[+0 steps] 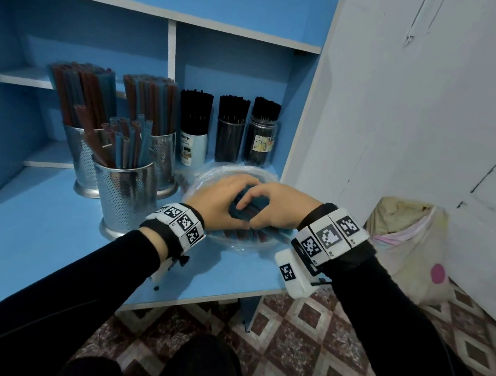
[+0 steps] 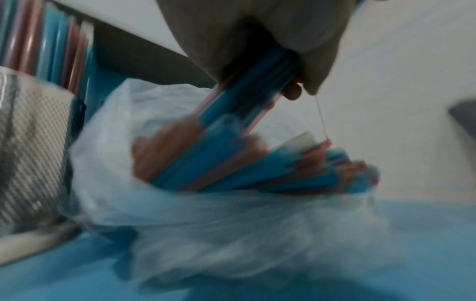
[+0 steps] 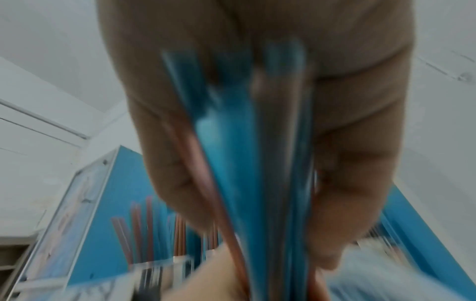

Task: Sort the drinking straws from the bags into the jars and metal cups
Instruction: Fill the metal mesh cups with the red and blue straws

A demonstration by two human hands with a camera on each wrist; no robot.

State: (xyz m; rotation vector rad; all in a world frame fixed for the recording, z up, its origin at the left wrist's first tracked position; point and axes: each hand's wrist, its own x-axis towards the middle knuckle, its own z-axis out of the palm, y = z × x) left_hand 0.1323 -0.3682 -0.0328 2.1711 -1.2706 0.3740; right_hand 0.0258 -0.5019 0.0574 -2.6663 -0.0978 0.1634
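Observation:
Both hands meet over a clear plastic bag (image 1: 234, 245) of blue and red-brown straws lying on the blue shelf. My left hand (image 1: 221, 199) and right hand (image 1: 275, 204) together grip one bundle of straws (image 1: 247, 207), mostly blue. In the left wrist view that bundle (image 2: 260, 85) rises out of the bag (image 2: 231, 228) from the loose straws (image 2: 257, 169). The right wrist view shows my fingers (image 3: 360, 183) curled round the blue straws (image 3: 247, 173). Three perforated metal cups (image 1: 126, 194) to the left hold coloured straws. Three jars (image 1: 229, 139) behind hold black straws.
A white wall panel (image 1: 393, 110) closes the shelf's right side. A cloth sack (image 1: 407, 246) with a pink dot sits on the tiled floor at the right. The shelf's front edge (image 1: 203, 299) runs below my wrists. The nearest cup stands close to my left wrist.

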